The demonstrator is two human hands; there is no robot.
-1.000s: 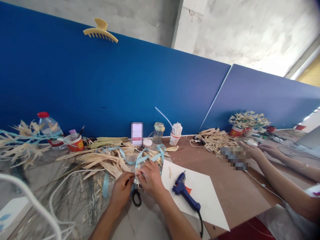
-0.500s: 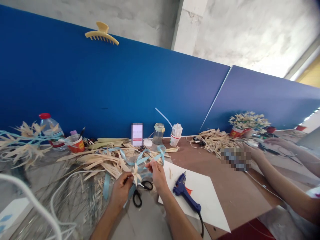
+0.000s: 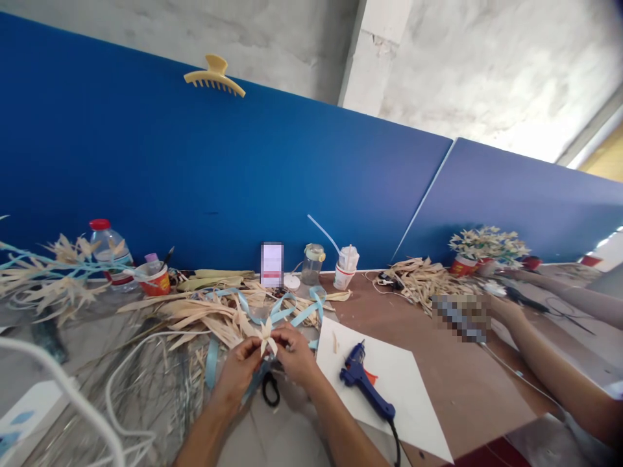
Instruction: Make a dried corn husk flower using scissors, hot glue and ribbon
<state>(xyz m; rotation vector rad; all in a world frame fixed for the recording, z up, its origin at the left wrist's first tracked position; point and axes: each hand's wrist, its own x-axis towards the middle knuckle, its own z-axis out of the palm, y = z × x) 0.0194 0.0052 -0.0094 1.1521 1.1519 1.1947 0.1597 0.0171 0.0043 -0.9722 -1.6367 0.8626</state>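
Note:
A pale straw-coloured flower [image 3: 267, 338] with pointed petals is held between my two hands. My left hand [image 3: 243, 363] pinches it from the left side. On the other side, the fingers of my right hand [image 3: 294, 353] are closed on its petals. Black-handled scissors [image 3: 271, 389] lie just below, partly hidden by my hands. Light blue ribbon [image 3: 241, 303] curls over dried husk strips [image 3: 204, 316] behind them. To the right, a blue glue gun [image 3: 367, 381] rests on a white sheet [image 3: 413, 402].
A white cable [image 3: 109, 389] loops at the left near thin wires. Along the blue partition [image 3: 292, 175] stand a plastic bottle [image 3: 113, 256], a red cup [image 3: 154, 282], a phone, a jar [image 3: 312, 264] and a white cup [image 3: 343, 279]. Another person's arms [image 3: 540, 350] reach in at the right.
My right hand has moved left and down to the flower and closed on it. The scissors are now more covered. The whole view has shifted slightly.

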